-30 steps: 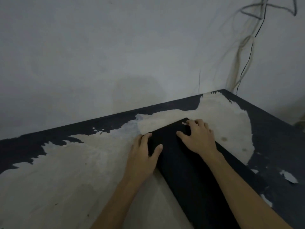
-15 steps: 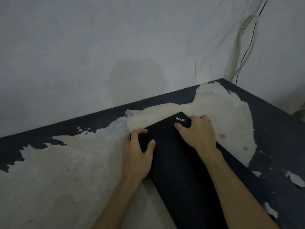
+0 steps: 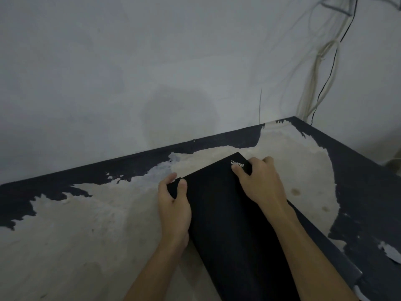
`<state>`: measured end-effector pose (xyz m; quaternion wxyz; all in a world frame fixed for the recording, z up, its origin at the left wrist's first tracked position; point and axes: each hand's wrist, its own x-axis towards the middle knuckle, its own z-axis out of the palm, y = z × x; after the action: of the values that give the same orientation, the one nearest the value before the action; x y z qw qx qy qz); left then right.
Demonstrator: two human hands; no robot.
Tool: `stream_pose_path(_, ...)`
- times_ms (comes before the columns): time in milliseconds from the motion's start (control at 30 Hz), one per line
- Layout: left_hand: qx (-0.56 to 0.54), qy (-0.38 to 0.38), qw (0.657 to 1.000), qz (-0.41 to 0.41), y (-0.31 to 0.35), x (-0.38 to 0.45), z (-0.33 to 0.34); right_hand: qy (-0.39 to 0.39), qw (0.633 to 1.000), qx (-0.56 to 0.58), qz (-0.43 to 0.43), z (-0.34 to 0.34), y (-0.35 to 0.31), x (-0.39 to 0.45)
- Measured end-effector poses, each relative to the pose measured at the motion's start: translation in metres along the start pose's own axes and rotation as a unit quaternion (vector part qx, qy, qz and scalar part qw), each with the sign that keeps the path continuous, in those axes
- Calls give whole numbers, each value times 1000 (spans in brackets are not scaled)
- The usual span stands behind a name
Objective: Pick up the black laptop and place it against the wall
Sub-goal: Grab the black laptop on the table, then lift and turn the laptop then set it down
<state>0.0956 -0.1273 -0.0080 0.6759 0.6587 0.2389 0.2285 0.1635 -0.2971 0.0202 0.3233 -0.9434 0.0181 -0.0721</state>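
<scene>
The black laptop [image 3: 234,218], lid closed, lies on the worn table [image 3: 91,224] with its far end pointing at the wall [image 3: 152,72] and a band of bare tabletop between the two; its near end runs out of the bottom of the view, so whether it is flat down or already a little raised cannot be told. The left hand [image 3: 173,205] is clamped on the far left corner, thumb on top and fingers curled over the edge, and the right hand [image 3: 260,183] is closed over the far right corner beside the logo, thumb pressing on the lid and fingers wrapped round the side. The step in hand looks like the lift itself, with the whole placing yet to do. To do it well, both hands should keep their pinch even so the slab does not twist, and raise the far edge while the near end is carried, not dragged, since the peeling surface could catch or scratch the case. Then the laptop wants tilting up toward upright, its lower long edge set down near the foot of the wall and the top eased back until it rests there. A steep lean is safer than a shallow one, because the smooth case may slide out on this table. The cables [image 3: 321,68] hanging in the corner are well apart on the right and best kept clear of
</scene>
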Motion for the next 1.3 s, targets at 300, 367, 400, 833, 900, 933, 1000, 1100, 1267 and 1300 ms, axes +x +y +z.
stream_pose_path(300, 2, -15, 1000, 4, 30, 37, -37, -71, 993, 94, -28, -1, -25, 0)
stream_pose_path(367, 7, -24, 1000, -14, 37, 45, -49, -104, 987, 111, -45, 1, -28, 0)
stream_pose_path(400, 12, -27, 999, -24, 41, 47, -57, -124, 983, 125, -54, 3, -32, -2)
stream_pose_path(833, -13, -57, 998, -23, 68, 70, -118, -215, 871, 441, 5, 37, -74, -20)
stream_pose_path(900, 11, -61, 998, -10, 66, 75, -122, -215, 869, 445, 24, 41, -78, -19)
stream_pose_path(933, 24, -62, 998, -6, 66, 76, -124, -211, 870, 445, 32, 43, -79, -18)
stream_pose_path(1000, 25, -67, 997, -8, 64, 78, -127, -199, 869, 451, 40, 47, -79, -17)
stream_pose_path(1100, 4, -88, 996, -18, 62, 78, -129, -173, 859, 478, 61, 52, -79, -16)
stream_pose_path(1267, -1, -192, 981, -31, 63, 79, -142, -113, 839, 523, 94, 57, -80, -15)
stream_pose_path(1300, 4, -213, 977, -34, 63, 79, -146, -101, 837, 528, 102, 58, -80, -15)
